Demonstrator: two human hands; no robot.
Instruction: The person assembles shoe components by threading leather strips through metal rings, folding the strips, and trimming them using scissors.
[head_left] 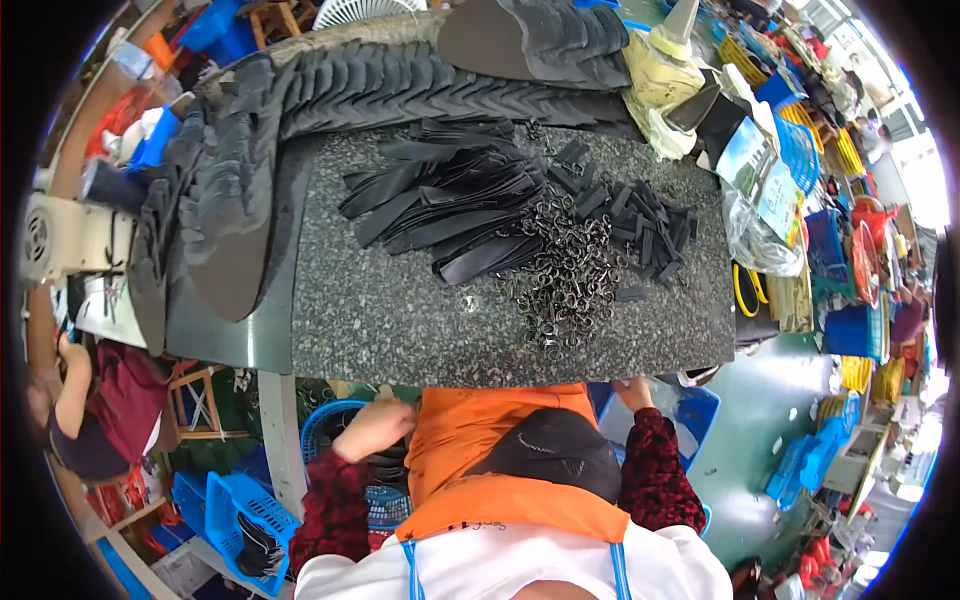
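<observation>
My left hand (376,429) is low in front of the table, its fingers curled against the side of my orange apron (450,440). What those fingers hold, if anything, is hidden. On the other side of my lap, my right hand (632,392) reaches to the table's front edge, where its fingers are mostly out of sight. A dark, rounded piece (560,455) lies across the apron between my hands. On the speckled stone tabletop (390,320) are a heap of black strips (440,195), a pile of metal rings and clasps (565,275) and several short black tabs (655,230).
Overlapping rows of dark, sole-shaped sheets (370,95) line the table's far and left sides. Yellow-handled scissors (748,290) are at its right edge. Blue baskets (245,525) stand below on the left, and a blue bin (698,420) below right. Another person (110,410) sits far left.
</observation>
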